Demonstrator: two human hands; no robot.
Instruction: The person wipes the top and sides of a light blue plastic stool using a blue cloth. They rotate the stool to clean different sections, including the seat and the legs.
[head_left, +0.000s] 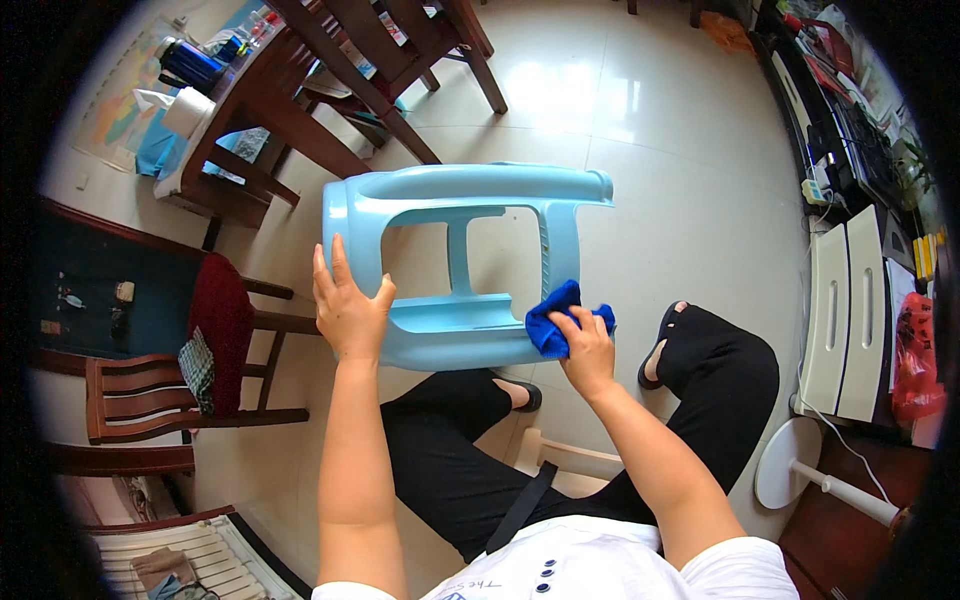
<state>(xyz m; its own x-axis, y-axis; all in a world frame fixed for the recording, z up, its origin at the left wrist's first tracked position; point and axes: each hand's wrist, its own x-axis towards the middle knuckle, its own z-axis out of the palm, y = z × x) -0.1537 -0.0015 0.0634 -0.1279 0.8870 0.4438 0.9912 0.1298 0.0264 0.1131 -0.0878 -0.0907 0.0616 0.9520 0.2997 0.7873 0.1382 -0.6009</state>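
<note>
A light blue plastic stool (480, 184) lies on its side in front of me, its seat end to the left and its legs pointing right. My left hand (350, 307) rests against the seat end, fingers spread and thumb raised. In my right hand (589, 349) is a dark blue cloth (555, 322), pressed on the end of the stool's lower right leg, nearest to me. Part of the cloth is hidden under my fingers.
A wooden table (247, 112) with a blue flask (191, 64) and a tissue roll (187, 112) stands upper left, beside a wooden chair (390, 67). Another chair (142, 390) is at left. White drawers (847, 315) and a round white stand (787, 463) are at right.
</note>
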